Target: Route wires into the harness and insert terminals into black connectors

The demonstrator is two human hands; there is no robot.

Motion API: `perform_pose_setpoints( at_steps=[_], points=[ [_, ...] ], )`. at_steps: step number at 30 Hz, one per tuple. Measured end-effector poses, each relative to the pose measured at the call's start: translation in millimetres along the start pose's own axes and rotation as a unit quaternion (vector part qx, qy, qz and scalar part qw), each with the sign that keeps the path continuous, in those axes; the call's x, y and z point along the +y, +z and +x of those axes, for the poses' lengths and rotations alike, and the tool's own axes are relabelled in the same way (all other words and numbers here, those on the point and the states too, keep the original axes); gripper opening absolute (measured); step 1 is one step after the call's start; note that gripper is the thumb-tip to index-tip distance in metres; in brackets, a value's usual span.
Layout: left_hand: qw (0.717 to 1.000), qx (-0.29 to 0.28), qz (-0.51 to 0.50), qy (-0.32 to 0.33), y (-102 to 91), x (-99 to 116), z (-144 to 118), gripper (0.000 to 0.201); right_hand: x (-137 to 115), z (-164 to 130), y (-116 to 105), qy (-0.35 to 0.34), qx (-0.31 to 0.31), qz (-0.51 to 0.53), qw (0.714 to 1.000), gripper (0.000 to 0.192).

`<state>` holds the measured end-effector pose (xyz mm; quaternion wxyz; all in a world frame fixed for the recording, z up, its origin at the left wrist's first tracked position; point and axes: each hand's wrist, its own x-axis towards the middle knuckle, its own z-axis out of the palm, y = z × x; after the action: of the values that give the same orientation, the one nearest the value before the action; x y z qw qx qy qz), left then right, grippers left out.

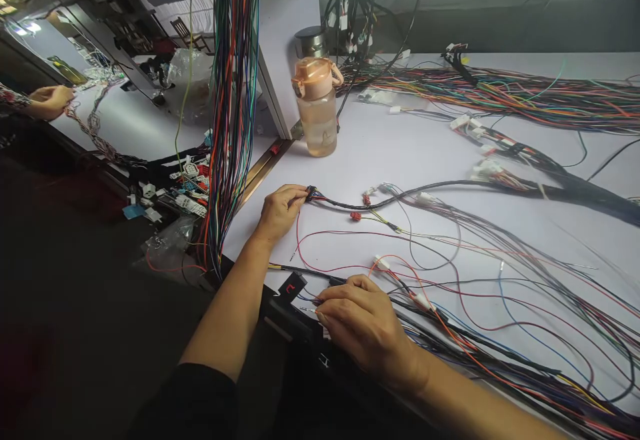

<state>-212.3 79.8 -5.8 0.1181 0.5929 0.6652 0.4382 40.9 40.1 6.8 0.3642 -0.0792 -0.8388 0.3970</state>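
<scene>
Dark sleeve cloth point(200, 393) is closest to me, at the foot of the view, and out of it my left forearm runs up to the bench point(385, 160). My left hand point(280, 215) is nearly closed, thumb and fingers pinching a black connector point(311, 193) that sits just above the white bench top, left of the middle, at the end of a dark wrapped cable point(350, 207). My right hand point(363, 323) is curled near the bench's front edge, fingertips together on what looks like a thin wire end point(307, 309) — my own fingers hide most of it.

I judge the connector light and hard, best taken by its sides, clear of the wires at its back. The cable should bend but spring a little; the wire end looks soft, its slim tip easily bent, so I would grip just behind that tip.

Loose wires cross the bench to my right, with two red plugs point(355, 216) among them. A water bottle point(320, 120) stands farther back, and a thick bundle of wires point(233, 60) hangs to my left. Beyond it, at the far left — another person's hand point(57, 101) over another work surface.
</scene>
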Motion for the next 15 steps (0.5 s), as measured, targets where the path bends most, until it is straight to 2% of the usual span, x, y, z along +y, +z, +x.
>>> perform_pose_setpoints(
  at_steps=[10, 15],
  points=[
    [1.0, 0.002, 0.0, 0.011, 1.3, -1.4, -0.2, 0.016, 0.5, 1.5, -1.2, -0.005, 0.003, -0.008, 1.0, 0.009],
    [0.999, 0.002, 0.033, 0.031, 1.1, -3.8, -0.6, 0.017, 1.2, -0.1, 0.1, -0.015, 0.012, -0.01, 1.0, 0.008]
  ],
)
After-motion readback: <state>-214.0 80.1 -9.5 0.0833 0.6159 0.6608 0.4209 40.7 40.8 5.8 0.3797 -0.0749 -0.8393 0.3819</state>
